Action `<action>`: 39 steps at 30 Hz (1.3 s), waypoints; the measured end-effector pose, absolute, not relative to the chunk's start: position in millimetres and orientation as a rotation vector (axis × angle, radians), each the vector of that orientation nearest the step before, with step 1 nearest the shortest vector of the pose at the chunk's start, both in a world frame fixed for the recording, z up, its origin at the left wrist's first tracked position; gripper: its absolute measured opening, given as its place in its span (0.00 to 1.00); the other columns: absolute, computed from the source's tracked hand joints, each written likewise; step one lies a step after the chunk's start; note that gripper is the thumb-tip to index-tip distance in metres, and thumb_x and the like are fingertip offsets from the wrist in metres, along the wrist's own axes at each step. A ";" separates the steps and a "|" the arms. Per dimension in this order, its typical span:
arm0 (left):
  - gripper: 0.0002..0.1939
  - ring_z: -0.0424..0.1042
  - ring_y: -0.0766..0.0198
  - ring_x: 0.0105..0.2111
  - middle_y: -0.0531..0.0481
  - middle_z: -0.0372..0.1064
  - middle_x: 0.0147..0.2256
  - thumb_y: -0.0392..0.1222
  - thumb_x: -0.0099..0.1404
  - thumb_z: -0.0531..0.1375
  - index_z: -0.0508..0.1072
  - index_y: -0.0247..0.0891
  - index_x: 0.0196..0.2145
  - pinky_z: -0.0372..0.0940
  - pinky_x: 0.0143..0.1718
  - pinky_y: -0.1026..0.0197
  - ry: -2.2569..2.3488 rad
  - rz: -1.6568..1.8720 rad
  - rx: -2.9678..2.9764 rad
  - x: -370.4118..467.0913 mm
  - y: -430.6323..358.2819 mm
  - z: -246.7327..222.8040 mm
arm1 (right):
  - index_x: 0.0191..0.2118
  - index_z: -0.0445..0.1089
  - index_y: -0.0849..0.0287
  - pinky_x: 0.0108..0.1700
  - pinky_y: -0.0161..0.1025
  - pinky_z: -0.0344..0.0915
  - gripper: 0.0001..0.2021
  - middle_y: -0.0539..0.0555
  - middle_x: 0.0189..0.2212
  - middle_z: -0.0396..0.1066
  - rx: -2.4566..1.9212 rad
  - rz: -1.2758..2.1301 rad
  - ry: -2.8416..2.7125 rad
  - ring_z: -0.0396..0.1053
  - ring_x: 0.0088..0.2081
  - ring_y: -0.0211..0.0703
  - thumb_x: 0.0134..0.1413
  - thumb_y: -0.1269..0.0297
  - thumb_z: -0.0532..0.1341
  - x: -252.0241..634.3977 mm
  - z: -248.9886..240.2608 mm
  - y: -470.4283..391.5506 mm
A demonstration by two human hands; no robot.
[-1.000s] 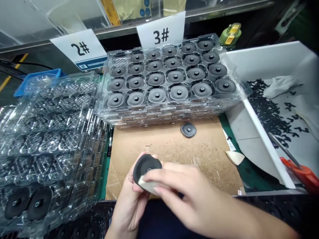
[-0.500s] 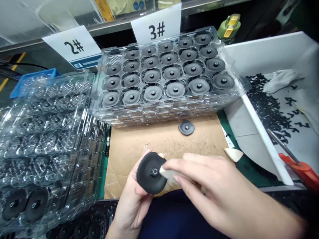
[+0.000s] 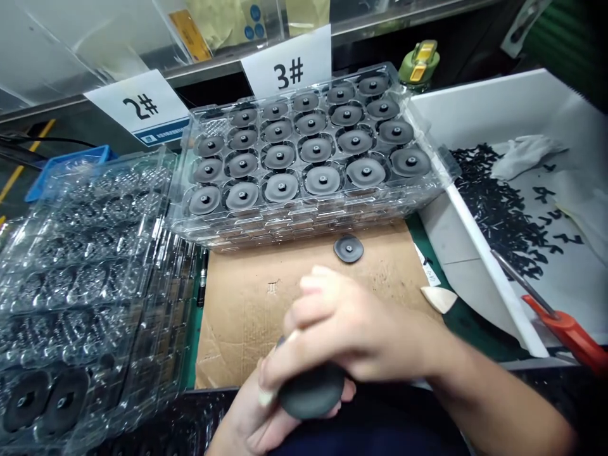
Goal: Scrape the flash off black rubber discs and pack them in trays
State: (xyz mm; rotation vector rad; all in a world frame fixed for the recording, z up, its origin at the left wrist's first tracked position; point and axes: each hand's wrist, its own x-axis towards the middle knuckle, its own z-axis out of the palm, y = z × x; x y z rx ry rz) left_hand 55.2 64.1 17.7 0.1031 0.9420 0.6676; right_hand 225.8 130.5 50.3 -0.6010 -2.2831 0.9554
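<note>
A black rounded-square disc (image 3: 311, 394) is held low in front of me, tilted, in my left hand (image 3: 249, 415), whose fingers wrap under and round its edge. My right hand (image 3: 344, 323) is closed across the top of that disc and hides much of it, including its centre stub. A bit of a pale, flat piece (image 3: 266, 398) shows below my right index finger, pinched in that hand; most of it is covered. Beyond the hands, a second black disc (image 3: 349, 249) lies stub up on the cardboard sheet (image 3: 247, 304).
Stacked clear trays (image 3: 304, 215) with rows of black discs stand behind the cardboard. More clear trays (image 3: 95, 266) rise at left. On the right are a white bin (image 3: 494, 272) of small black parts, a red-handled screwdriver (image 3: 570, 332) and a cream wedge (image 3: 439, 299).
My right hand has swung left over the disc, carrying the pale piece to its near left side. The disc has tipped and sits lower. The view has shifted slightly.
</note>
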 end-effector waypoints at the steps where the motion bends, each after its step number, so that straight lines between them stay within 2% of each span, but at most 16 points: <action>1: 0.11 0.75 0.59 0.28 0.44 0.75 0.30 0.42 0.54 0.63 0.76 0.30 0.32 0.69 0.27 0.65 0.869 0.623 0.087 53.9 65.6 16.7 | 0.44 0.70 0.53 0.39 0.36 0.56 0.12 0.46 0.32 0.70 -0.684 1.000 -2.228 0.60 0.32 0.35 0.57 0.70 0.54 228.1 45.5 131.7; 4: 0.23 0.74 0.55 0.37 0.45 0.73 0.40 0.47 0.47 0.67 0.74 0.40 0.42 0.70 0.35 0.63 0.645 0.537 0.048 46.7 72.4 16.9 | 0.45 0.69 0.53 0.41 0.35 0.59 0.12 0.48 0.38 0.72 -1.117 1.107 -2.009 0.65 0.37 0.37 0.58 0.70 0.54 237.3 18.5 129.6; 7: 0.25 0.73 0.54 0.40 0.46 0.72 0.42 0.46 0.47 0.67 0.71 0.45 0.45 0.69 0.38 0.60 0.600 0.576 0.065 39.6 76.1 18.5 | 0.46 0.68 0.51 0.40 0.36 0.65 0.13 0.49 0.40 0.71 -1.358 1.210 -1.935 0.68 0.39 0.39 0.56 0.68 0.55 239.5 -25.3 110.6; 9: 0.27 0.72 0.52 0.41 0.46 0.71 0.43 0.46 0.48 0.66 0.69 0.48 0.47 0.69 0.39 0.59 0.608 0.605 0.072 36.4 76.3 18.2 | 0.49 0.66 0.52 0.41 0.38 0.66 0.15 0.52 0.41 0.70 -1.502 1.124 -1.926 0.68 0.40 0.40 0.56 0.69 0.54 234.5 -56.5 90.1; 12: 0.28 0.70 0.49 0.44 0.45 0.69 0.45 0.48 0.49 0.65 0.67 0.49 0.49 0.69 0.40 0.57 0.649 0.644 0.064 32.8 76.5 15.9 | 0.55 0.61 0.57 0.45 0.47 0.65 0.19 0.60 0.48 0.63 -1.685 0.939 -1.854 0.65 0.46 0.47 0.58 0.70 0.49 222.5 -90.8 59.7; 16: 0.31 0.67 0.47 0.48 0.44 0.66 0.49 0.47 0.47 0.66 0.65 0.48 0.50 0.66 0.44 0.54 0.741 0.697 0.053 28.8 78.2 11.2 | 0.54 0.62 0.54 0.44 0.52 0.65 0.18 0.60 0.50 0.61 -1.737 0.823 -1.866 0.65 0.44 0.51 0.56 0.65 0.53 210.8 -105.4 45.2; 18: 0.32 0.67 0.48 0.48 0.44 0.66 0.50 0.48 0.46 0.66 0.64 0.48 0.50 0.65 0.45 0.54 0.772 0.736 0.046 28.3 79.0 8.2 | 0.52 0.63 0.56 0.44 0.53 0.64 0.18 0.62 0.50 0.61 -1.747 0.798 -1.868 0.65 0.43 0.52 0.56 0.66 0.53 208.5 -104.1 51.6; 21: 0.31 0.67 0.50 0.48 0.44 0.65 0.51 0.51 0.47 0.65 0.64 0.48 0.50 0.64 0.47 0.55 0.796 0.820 0.054 29.0 79.5 4.1 | 0.49 0.65 0.58 0.43 0.49 0.66 0.15 0.61 0.43 0.65 -1.731 0.817 -1.847 0.66 0.42 0.49 0.58 0.68 0.50 205.7 -95.5 65.8; 25: 0.29 0.68 0.51 0.47 0.43 0.65 0.50 0.51 0.51 0.62 0.63 0.46 0.51 0.63 0.48 0.53 0.870 0.970 0.127 27.9 80.3 1.1 | 0.52 0.60 0.57 0.44 0.43 0.66 0.16 0.57 0.42 0.68 -1.607 0.909 -1.852 0.67 0.43 0.44 0.60 0.67 0.50 195.3 -84.2 67.7; 29: 0.28 0.66 0.50 0.49 0.42 0.65 0.50 0.49 0.52 0.63 0.64 0.45 0.50 0.63 0.48 0.54 0.901 1.050 0.190 22.8 82.8 -0.6 | 0.43 0.68 0.56 0.35 0.37 0.68 0.10 0.52 0.29 0.70 -1.483 1.023 -1.919 0.69 0.32 0.40 0.57 0.68 0.54 187.4 -80.8 64.6; 30: 0.28 0.66 0.50 0.49 0.42 0.65 0.50 0.48 0.52 0.63 0.63 0.46 0.51 0.63 0.48 0.54 0.908 1.056 0.201 21.8 83.6 -0.9 | 0.42 0.69 0.56 0.34 0.37 0.68 0.10 0.51 0.28 0.70 -1.483 1.036 -1.915 0.69 0.31 0.40 0.57 0.68 0.54 187.2 -76.3 67.6; 33: 0.31 0.63 0.52 0.52 0.42 0.64 0.51 0.46 0.53 0.63 0.61 0.46 0.54 0.64 0.47 0.58 0.925 1.088 0.243 22.2 85.0 -1.3 | 0.47 0.66 0.55 0.41 0.38 0.67 0.13 0.53 0.39 0.71 -1.506 1.003 -1.832 0.69 0.40 0.41 0.58 0.68 0.51 186.5 -42.4 83.8; 35: 0.29 0.64 0.56 0.51 0.45 0.65 0.51 0.44 0.54 0.62 0.62 0.46 0.53 0.64 0.45 0.63 0.931 1.117 0.287 24.8 85.0 -0.6 | 0.50 0.62 0.55 0.47 0.40 0.63 0.14 0.52 0.46 0.67 -1.457 0.891 -1.734 0.65 0.46 0.42 0.58 0.68 0.52 181.5 -8.5 93.1; 37: 0.24 0.66 0.61 0.49 0.48 0.67 0.49 0.41 0.56 0.61 0.64 0.46 0.52 0.64 0.45 0.67 0.944 1.104 0.288 27.2 84.4 1.0 | 0.51 0.61 0.58 0.46 0.41 0.62 0.16 0.54 0.44 0.68 -1.279 0.775 -1.762 0.65 0.43 0.42 0.57 0.71 0.52 172.3 22.2 96.9; 39: 0.23 0.68 0.62 0.47 0.49 0.69 0.47 0.39 0.56 0.62 0.66 0.46 0.50 0.64 0.46 0.66 0.955 1.073 0.265 27.9 83.8 2.9 | 0.49 0.63 0.62 0.41 0.41 0.62 0.15 0.55 0.38 0.70 -1.130 0.770 -1.860 0.66 0.38 0.42 0.55 0.73 0.51 162.7 40.9 97.2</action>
